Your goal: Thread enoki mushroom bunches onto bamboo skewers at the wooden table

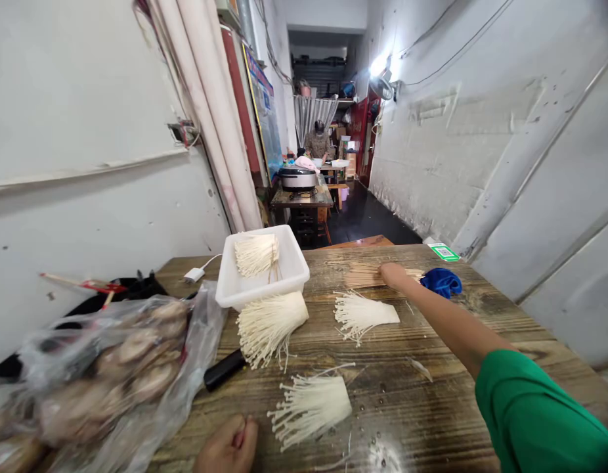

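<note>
My right hand (392,274) reaches across the table onto a spread bundle of thin bamboo skewers (362,274), its fingers closed on them at the middle. How many it grips is hidden. My left hand (228,443) rests at the near edge, curled into a fist, with nothing visible in it. To its right lies a flat clump of enoki mushrooms (314,406). A second enoki clump (367,316) sits nearer the skewers. A larger enoki bunch (274,325) leans by the white plastic tub (298,266), over a black handle (225,369).
Skewered enoki (257,255) lies inside the tub. On the left, a clear plastic bag (136,368) holds pale brownish pieces. A blue cloth-like bundle (442,282) touches the skewers' right end. A white adapter (194,274) lies behind. Farther off, a person (318,141) is at another table.
</note>
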`<state>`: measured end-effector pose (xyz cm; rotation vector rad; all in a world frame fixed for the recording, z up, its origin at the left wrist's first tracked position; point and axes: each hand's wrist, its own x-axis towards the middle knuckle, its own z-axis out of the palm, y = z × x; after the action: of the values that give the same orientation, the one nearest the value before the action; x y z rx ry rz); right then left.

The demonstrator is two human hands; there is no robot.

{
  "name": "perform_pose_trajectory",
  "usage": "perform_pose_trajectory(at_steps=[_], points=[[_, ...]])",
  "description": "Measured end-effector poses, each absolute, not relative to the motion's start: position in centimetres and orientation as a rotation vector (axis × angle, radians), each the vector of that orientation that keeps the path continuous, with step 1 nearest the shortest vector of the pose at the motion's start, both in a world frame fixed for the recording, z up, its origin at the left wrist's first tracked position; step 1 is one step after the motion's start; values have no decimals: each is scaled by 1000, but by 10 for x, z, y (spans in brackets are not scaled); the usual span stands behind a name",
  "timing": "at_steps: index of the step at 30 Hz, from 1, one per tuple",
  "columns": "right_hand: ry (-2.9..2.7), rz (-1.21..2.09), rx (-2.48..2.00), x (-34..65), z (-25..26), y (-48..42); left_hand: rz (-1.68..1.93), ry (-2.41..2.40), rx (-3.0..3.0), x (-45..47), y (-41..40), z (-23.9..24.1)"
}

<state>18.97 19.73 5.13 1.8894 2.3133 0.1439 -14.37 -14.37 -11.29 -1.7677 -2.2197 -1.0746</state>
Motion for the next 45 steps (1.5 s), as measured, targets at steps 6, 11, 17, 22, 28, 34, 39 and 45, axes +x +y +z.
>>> perform_pose_trajectory(at_steps=[6,11,17,22,28,34,39,45], points=[[2424,284,1666,182,42,192,-1160,-2307,-1662,-132,-143,-94],[2603,353,1571,170,47,190,-1224,-2346,-1637,-128,-141,-90],[2987,506,1460,122,62,140,-1229,-2308,-1651,-131,-143,-93],[3205,655,1620,164,60,60,-1083,-2095,-1749,-124,-154,-80],[2875,701,2234,298,-5,0,-973,-1650,-2310,-72,-103,-22],[2603,544,2447,335,-47,-13,-522,-1665,-2645,13,10,9],[2538,384,2476,327,-47,-11,-285,-1580,-2730,49,69,-1],[2550,269,2395,320,-45,-11,-15,-1512,-2837,50,94,4]])
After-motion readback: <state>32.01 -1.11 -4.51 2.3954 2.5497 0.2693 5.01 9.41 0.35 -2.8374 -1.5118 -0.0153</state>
